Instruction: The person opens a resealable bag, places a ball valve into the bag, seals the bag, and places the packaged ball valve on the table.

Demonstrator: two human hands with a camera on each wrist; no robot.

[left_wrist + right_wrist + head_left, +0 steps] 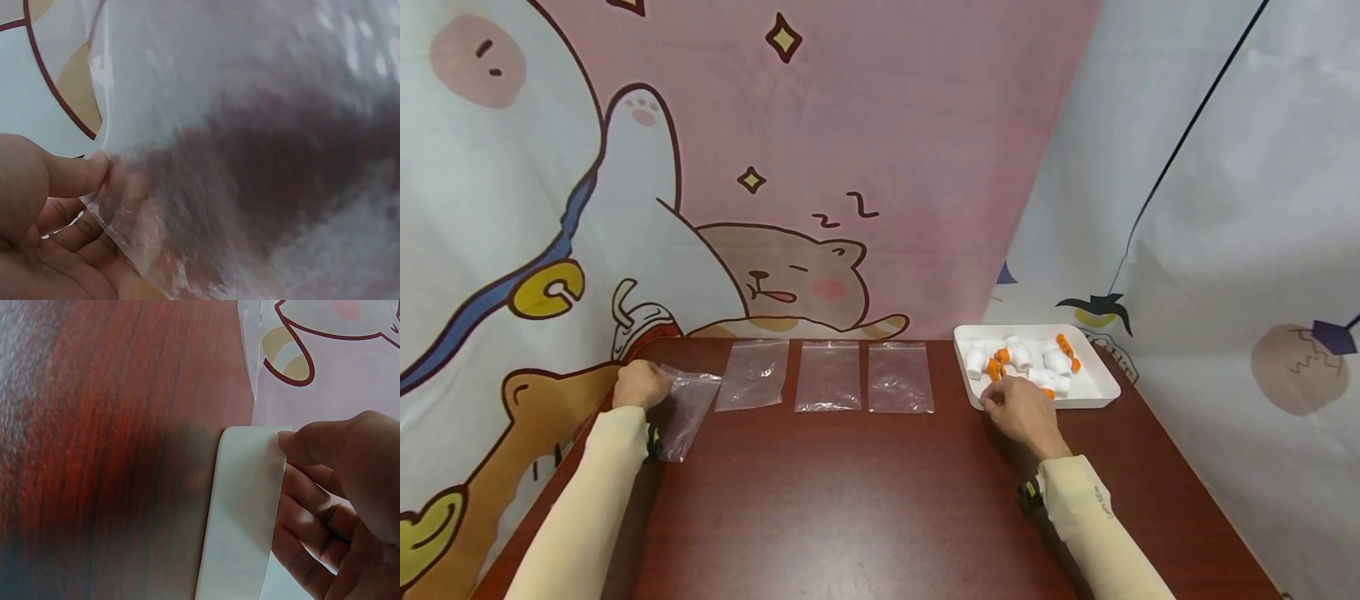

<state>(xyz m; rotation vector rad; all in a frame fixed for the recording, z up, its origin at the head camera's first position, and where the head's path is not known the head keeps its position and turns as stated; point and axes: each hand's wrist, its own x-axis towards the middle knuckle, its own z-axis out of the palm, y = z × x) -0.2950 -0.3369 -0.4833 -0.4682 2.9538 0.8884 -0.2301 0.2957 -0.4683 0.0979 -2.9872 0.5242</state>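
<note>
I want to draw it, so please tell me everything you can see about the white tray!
The white tray is a shallow, open-topped box, smooth like plastic, with low walls and rounded corners. It sits flat, open side up, at the far right part of the table, right of the clear bags. White pieces and orange pieces lie jumbled in it. The right hand is over its near left corner: the thumb is at the rim, and the fingertips are hidden behind the wall.

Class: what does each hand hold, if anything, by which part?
Left hand: leftmost bag, pinched by its edge. Right hand: at the white tray; whether gripping cannot be told.
</note>
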